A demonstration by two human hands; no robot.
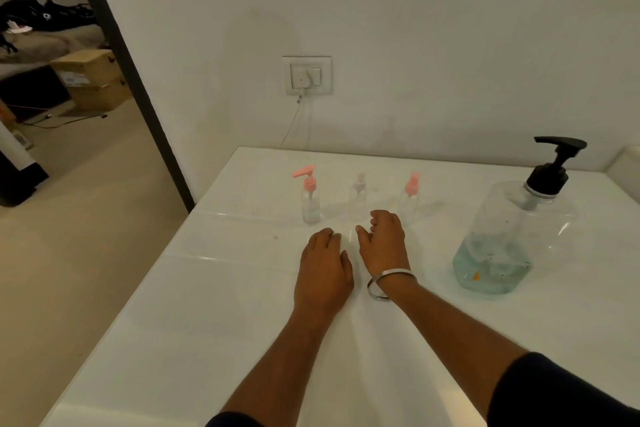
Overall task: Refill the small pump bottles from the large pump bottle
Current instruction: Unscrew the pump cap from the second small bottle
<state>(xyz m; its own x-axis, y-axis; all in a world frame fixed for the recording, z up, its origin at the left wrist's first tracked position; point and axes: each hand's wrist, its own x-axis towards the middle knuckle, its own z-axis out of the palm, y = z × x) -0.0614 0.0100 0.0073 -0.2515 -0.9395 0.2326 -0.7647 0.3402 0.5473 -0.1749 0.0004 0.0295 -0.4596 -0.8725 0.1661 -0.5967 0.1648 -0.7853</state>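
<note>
Hands: left hand (pixel 323 267) and right hand (pixel 384 243) on table (pixel 207 305), fingers loosely curled, holding nothing.
Ahead: three small bottles (pixel 310 196) in a row.
Right: big bottle (pixel 512 229), well apart.
Wall: socket (pixel 306 75) with cable.

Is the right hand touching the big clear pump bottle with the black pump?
Apart. The head view shows bare white table between the right hand and the big clear pump bottle; the hand holds nothing.
</note>
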